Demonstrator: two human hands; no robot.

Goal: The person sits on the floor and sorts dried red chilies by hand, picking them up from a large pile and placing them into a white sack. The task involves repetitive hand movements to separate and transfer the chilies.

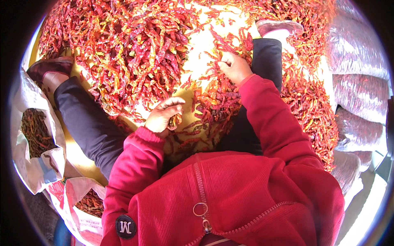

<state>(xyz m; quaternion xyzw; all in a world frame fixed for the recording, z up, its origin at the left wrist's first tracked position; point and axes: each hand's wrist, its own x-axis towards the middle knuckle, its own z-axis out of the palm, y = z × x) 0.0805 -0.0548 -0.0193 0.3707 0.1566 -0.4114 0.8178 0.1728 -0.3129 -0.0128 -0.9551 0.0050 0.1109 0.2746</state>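
Dried red chili peppers [138, 52] lie in a large heap in front of me, on a yellow surface [187, 120]. My left hand [164, 115] is at the heap's near edge, its fingers curled around a few dried chilies [174, 121]. Farther forward and to the right, my right hand [234, 67] is over a smaller pile of chilies [218, 98] between my legs. Its thumb and forefinger are pinched close together by some chilies; whether it grips one cannot be told. Strong sunlight washes out the surface near that hand.
Open white woven sacks [58, 160] with chilies inside stand at the left. More loose chilies [311, 117] spread beyond my right leg [267, 61]. Filled clear plastic bags [358, 95] are stacked along the right edge. My left leg [89, 120] stretches beside the main heap.
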